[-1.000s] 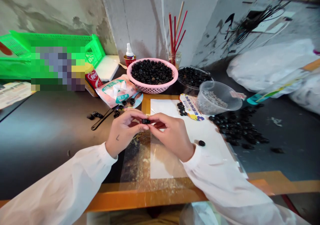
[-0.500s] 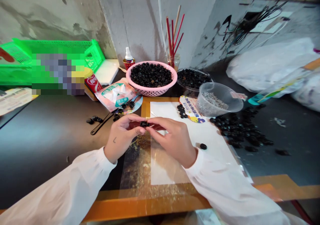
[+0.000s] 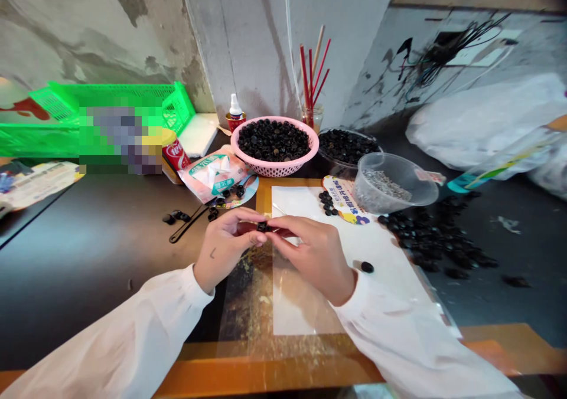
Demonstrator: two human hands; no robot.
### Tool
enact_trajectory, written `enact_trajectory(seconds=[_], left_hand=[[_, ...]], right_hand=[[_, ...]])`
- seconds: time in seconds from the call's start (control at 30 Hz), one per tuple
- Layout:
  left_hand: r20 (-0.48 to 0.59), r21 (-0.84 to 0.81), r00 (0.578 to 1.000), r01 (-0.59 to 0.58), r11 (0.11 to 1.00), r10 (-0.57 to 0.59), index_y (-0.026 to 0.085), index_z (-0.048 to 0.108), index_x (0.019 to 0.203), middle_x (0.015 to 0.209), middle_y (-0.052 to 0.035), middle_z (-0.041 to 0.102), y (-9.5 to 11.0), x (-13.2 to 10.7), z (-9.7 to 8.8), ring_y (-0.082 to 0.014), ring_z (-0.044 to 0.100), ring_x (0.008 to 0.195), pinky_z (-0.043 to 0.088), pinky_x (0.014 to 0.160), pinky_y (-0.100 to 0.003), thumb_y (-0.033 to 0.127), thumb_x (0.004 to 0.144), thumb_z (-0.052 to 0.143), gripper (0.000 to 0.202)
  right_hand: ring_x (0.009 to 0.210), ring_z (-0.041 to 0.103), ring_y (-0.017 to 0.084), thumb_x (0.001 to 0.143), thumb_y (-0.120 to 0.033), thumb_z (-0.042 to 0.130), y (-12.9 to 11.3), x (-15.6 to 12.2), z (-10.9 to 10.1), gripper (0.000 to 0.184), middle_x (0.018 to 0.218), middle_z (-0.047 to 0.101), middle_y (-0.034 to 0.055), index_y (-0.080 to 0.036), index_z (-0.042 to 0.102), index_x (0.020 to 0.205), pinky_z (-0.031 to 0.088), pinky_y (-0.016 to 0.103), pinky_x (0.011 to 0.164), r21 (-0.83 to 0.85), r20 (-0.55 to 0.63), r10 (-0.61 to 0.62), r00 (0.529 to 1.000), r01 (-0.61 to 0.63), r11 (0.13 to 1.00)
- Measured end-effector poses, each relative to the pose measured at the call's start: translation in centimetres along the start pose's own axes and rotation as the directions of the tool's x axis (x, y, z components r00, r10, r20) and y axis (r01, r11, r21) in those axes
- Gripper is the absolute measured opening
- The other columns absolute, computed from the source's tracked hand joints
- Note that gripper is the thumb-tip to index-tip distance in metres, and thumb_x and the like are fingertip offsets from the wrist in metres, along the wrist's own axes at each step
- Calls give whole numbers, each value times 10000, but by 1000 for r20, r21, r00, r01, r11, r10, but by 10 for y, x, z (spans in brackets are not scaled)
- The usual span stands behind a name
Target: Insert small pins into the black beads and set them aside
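Observation:
My left hand [image 3: 227,247] and my right hand [image 3: 313,258] meet above a white sheet [image 3: 305,304], pinching a small black plastic part [image 3: 263,226] between their fingertips. A thin pale sliver seems to stick out beside that part, but it is too small to name. Just right of my right hand, a single black piece [image 3: 367,267] lies on the sheet. A small cluster of black pieces [image 3: 326,203] sits near the sheet's top edge. A loose spread of black pieces [image 3: 436,239] lies on the dark tabletop further right.
Behind my hands stand a pink plastic basket [image 3: 274,170] heaped with black pieces, a glass bowl [image 3: 348,146] of them and a clear plastic bowl [image 3: 394,195] holding grey bits. A thin black strip [image 3: 188,225] lies left. White sacks [image 3: 482,121] fill the right side.
My hands stay pinched on the black part. The whole scene sits slightly lower and further right in the view, consistent with my head moving.

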State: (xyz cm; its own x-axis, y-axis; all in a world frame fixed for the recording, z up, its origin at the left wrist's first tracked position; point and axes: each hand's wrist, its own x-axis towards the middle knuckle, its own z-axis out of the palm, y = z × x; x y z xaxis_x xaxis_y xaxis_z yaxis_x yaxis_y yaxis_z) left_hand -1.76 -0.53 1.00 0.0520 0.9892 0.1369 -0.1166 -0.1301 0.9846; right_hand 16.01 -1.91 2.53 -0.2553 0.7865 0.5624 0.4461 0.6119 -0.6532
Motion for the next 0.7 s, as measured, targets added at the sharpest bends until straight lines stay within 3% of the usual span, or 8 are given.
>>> enact_trajectory(seconds=[0.1, 0.27, 0.47, 0.7], left_hand=[[-2, -4, 1000, 26, 1000, -26, 175, 758, 784, 799, -43, 739, -1, 0, 0, -164, 692, 712, 590, 669, -258, 269, 564, 937, 298], [-19, -13, 996, 81, 997, -82, 174, 753, 754, 806, -52, 758, -5, 1, -1, -188, 703, 709, 605, 673, -297, 318, 502, 957, 355], [-22, -63, 992, 123, 990, -125, 176, 769, 747, 792, -47, 767, -8, -1, 0, -176, 697, 703, 593, 661, -275, 261, 476, 961, 343], [-10, -89, 994, 107, 990, -108, 183, 788, 755, 830, -62, 778, -7, -2, 2, -202, 714, 770, 599, 751, -324, 276, 496, 955, 322]], right_hand=[[878, 758, 186, 889, -157, 693, 1, 0, 0, 153, 992, 805, 17, -246, 767, 989, 597, 291, 840, 65, -34, -5, 999, 7, 998], [806, 756, 177, 846, -160, 737, 1, 1, 0, 128, 930, 802, -5, -260, 771, 918, 614, 295, 801, 242, -21, 181, 983, -170, 955], [758, 747, 179, 780, -153, 775, 1, 0, 3, 91, 825, 796, 4, -243, 784, 793, 612, 284, 748, 424, -26, 273, 962, -237, 874], [686, 734, 184, 716, -157, 784, 1, 0, 8, 75, 742, 788, 13, -230, 792, 731, 596, 283, 649, 482, 36, 438, 898, -400, 779]])
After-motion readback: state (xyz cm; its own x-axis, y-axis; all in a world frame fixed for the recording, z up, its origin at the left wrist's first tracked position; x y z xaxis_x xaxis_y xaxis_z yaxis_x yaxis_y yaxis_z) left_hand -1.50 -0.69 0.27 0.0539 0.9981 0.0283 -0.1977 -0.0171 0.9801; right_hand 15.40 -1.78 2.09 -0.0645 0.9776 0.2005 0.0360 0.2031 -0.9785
